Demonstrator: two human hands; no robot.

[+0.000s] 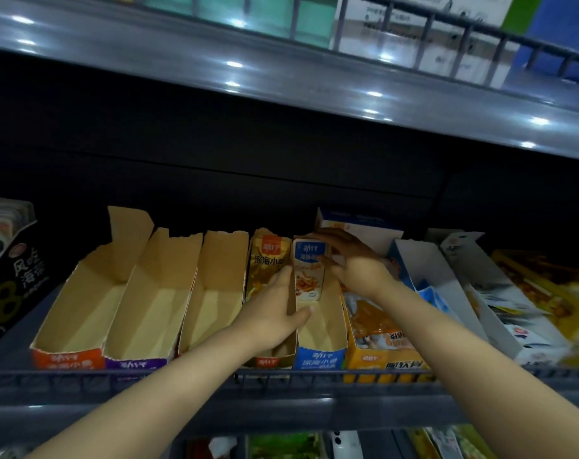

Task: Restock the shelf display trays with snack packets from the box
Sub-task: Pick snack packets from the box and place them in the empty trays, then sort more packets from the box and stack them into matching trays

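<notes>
Nearest the camera, the wire rail along the shelf edge is crossed by both forearms, so everything is being done at a stretch.

Just past it, the blue-fronted tray is braced by the left hand. The fingers are laid fairly straight along the wall it shares with the next tray, and the thumb is spread down into the blue one. That's probably so the flimsy card isn't shoved backwards while it's loaded.

A blue packet is stood upright at the back of that tray with its printed face forward, matching the tray colour, which looks like the whole point of the sorting. Its top right corner is pinched by the right hand, fingers over the top and thumb at the side, presumably so it can be squared up against the back.

Next door, a gold packet is stood the same way. To the left, the orange-fronted tray and the purple-fronted tray are seen with nothing in them, so plenty is reckoned to be left.

Behind the right hand, a white-and-blue box is parked at the back. Whether that's the supply box can't be told.
</notes>
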